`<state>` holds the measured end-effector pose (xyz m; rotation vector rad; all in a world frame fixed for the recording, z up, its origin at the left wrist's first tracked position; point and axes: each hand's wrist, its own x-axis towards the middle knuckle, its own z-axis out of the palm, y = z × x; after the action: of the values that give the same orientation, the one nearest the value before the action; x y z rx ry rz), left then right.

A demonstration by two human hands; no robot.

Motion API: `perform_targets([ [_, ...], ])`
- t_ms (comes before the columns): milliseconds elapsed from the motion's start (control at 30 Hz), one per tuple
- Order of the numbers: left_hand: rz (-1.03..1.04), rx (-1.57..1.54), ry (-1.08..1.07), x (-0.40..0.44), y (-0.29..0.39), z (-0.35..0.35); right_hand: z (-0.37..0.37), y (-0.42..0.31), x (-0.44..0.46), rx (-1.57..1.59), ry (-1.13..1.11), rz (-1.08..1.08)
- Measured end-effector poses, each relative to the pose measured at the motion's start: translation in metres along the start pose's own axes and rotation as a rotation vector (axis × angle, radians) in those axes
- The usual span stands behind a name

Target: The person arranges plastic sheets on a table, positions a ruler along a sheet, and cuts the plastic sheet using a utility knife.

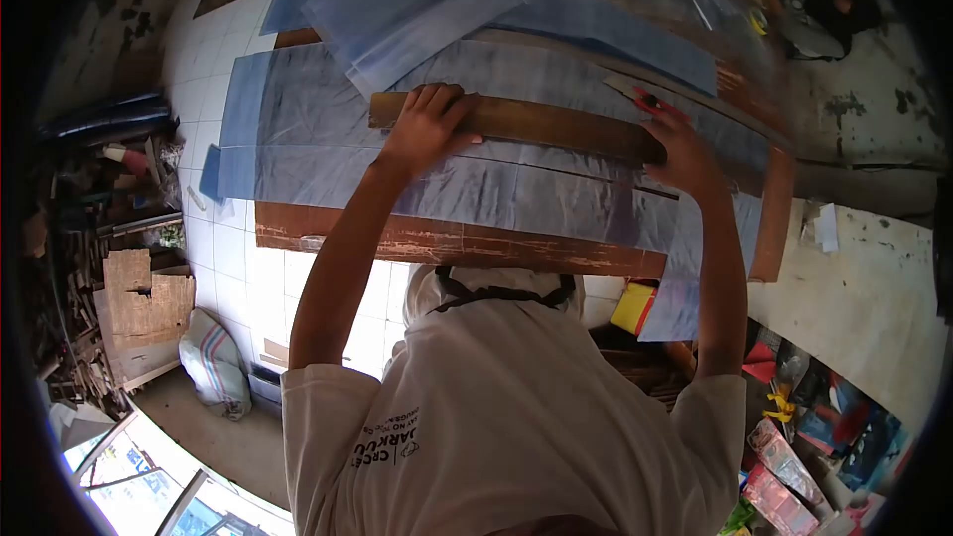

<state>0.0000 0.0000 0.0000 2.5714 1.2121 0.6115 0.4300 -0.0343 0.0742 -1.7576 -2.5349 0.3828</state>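
A long brown wooden strip (556, 127) lies across a bluish translucent sheet (318, 119) spread over the brown table (476, 241). My left hand (429, 127) grips the strip near its left end, with fingers bent over the far edge. At the strip's right end my right hand (680, 151) is wrapped round it. A red-handled cutter or saw (650, 99) lies just beyond my right hand, its pale blade pointing left. Another folded translucent sheet (417, 15) rests farther back on the table.
A low pale surface (854, 288) stands at the right, with colourful packets (779, 496) below it. Scrap wood (149, 298) and a white sack (213, 362) are on the left. A yellow object (632, 308) sits under the table's near edge.
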Motion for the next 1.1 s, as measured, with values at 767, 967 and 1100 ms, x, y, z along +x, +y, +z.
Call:
perform_targets([
  [767,-1.554,-0.411,0.834,-0.33,-0.25,-0.066,0.12,-0.142,-0.05,0.202,0.372,0.036],
  [967,-1.438,-0.787,1.383,-0.308,-0.219,-0.081,0.127,-0.142,-0.048,0.233,0.42,0.083],
  [1100,-1.428,-0.707,1.42,-0.332,-0.179,-0.097,0.131,-0.151,-0.053,0.262,0.436,0.107],
])
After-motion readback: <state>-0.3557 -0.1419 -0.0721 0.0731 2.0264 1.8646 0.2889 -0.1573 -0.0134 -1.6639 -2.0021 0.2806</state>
